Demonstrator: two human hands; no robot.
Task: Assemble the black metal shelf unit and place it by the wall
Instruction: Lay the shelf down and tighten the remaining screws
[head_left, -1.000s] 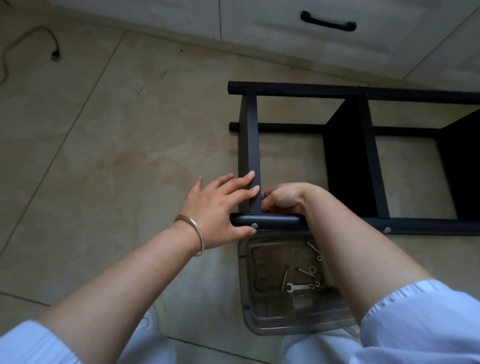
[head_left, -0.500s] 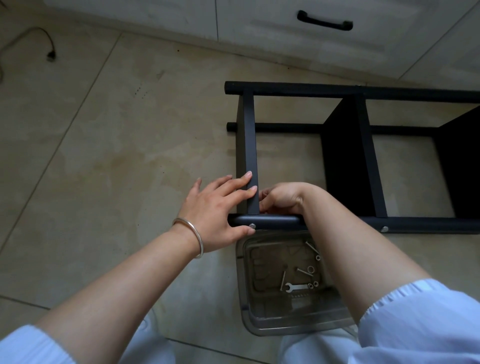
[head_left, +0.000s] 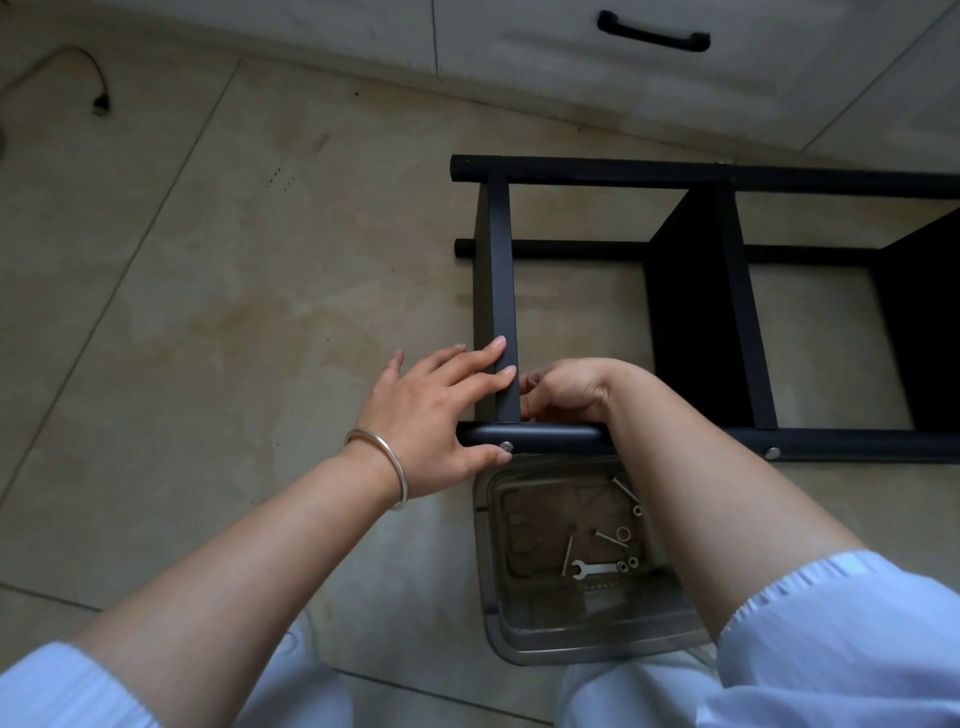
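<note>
Black metal shelf unit (head_left: 727, 260) lying on its side on the tiled floor (head_left: 208, 312), occupying the centre and right of the frame, with its long tubes running left to right and its panels standing on edge between them. Left hand (head_left: 431, 410), wearing a silver bangle (head_left: 384, 467) at the wrist, lies at the unit's lower left corner: its straight fingers rest across the end panel (head_left: 501, 291), while the thumb presses beneath the near tube (head_left: 545, 439), just beside a silver bolt head (head_left: 505, 446). Right hand (head_left: 566, 389) is curled just inside the same corner, right of the end panel and above the near tube; whether its hidden fingertips pinch anything cannot be told. A second bolt head (head_left: 772, 453) shows farther right along the near tube. Below the tube, at lower centre, a clear plastic box (head_left: 519, 639) stands on the floor, holding a small spanner (head_left: 589, 569), loose bolts and washers. White cabinets line the top of the frame, one bearing a black handle (head_left: 652, 36). A cable with plug (head_left: 98, 104) lies at upper left. Pale blue sleeves border the lower edge.
</note>
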